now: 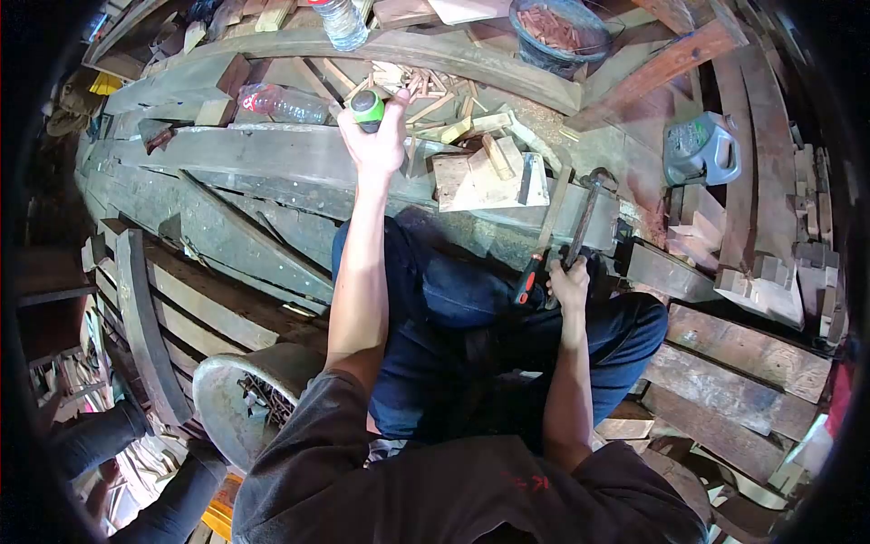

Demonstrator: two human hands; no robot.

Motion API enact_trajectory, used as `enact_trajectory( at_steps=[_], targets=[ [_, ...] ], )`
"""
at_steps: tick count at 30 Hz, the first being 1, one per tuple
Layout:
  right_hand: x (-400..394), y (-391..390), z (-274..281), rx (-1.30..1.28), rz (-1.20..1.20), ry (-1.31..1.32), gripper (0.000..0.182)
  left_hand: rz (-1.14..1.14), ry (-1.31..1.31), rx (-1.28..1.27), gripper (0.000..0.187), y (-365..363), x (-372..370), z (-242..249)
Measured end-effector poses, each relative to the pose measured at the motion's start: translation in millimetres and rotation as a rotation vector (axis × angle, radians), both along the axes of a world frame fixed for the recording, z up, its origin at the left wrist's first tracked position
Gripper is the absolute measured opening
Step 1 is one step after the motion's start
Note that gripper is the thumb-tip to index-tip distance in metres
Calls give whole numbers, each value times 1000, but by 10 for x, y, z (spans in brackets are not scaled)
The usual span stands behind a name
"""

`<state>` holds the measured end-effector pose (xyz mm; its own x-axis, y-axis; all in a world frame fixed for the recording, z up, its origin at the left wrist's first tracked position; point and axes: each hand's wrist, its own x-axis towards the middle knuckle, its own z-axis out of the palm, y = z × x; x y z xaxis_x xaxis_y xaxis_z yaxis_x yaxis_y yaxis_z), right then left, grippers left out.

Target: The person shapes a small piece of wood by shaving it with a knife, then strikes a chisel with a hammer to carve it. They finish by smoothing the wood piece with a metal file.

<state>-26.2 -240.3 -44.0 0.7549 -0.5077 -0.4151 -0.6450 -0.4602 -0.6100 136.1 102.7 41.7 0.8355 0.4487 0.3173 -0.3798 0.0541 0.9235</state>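
The left hand (pixel 373 136) is raised with the arm extended and is closed around a green-capped tool handle (pixel 367 109); only the round cap end is visible above the fingers, and the working end cannot be seen. The handle is held over the thick curved timber beam (pixel 272 159) that runs across the view, near its middle.

The right hand (pixel 569 286) is lowered beside the right knee and is closed around the shaft of a hammer (pixel 584 222). The hammer head (pixel 600 177) is pointed away from the body and lies at the near edge of the beam. A second tool with an orange and black handle (pixel 528 281) is seen just beside the right hand; whether it is gripped too cannot be told.

A light wooden block (pixel 489 177) rests on the beam between the two hands. Small wood offcuts (pixel 426 91) are scattered behind the left hand. A clear plastic bottle (pixel 285 102) lies to the left of that hand. A grey plastic jug (pixel 700 148) stands on the planks at the right. A dark bucket (pixel 557 32) of wood pieces sits at the top edge. A metal basin (pixel 240 394) of rusty nails is placed by the left elbow.
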Motion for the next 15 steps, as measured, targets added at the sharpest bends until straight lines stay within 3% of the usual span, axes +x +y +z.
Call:
enact_trajectory(
  at_steps=[4,7,10,15],
  targets=[
    [-25,-102,-180,-132,36,-98,27,76,-146,22,14,-56,46,6],
    [-20,-146,-248,-259,28,-222,27,-2,-97,21,16,-21,51,-13],
    [39,4,153,-128,-119,-99,31,-46,-54,14,15,-1,32,3],
    [-4,-51,43,-46,-166,-143,28,-3,-102,-17,14,-24,40,-31]
  ],
)
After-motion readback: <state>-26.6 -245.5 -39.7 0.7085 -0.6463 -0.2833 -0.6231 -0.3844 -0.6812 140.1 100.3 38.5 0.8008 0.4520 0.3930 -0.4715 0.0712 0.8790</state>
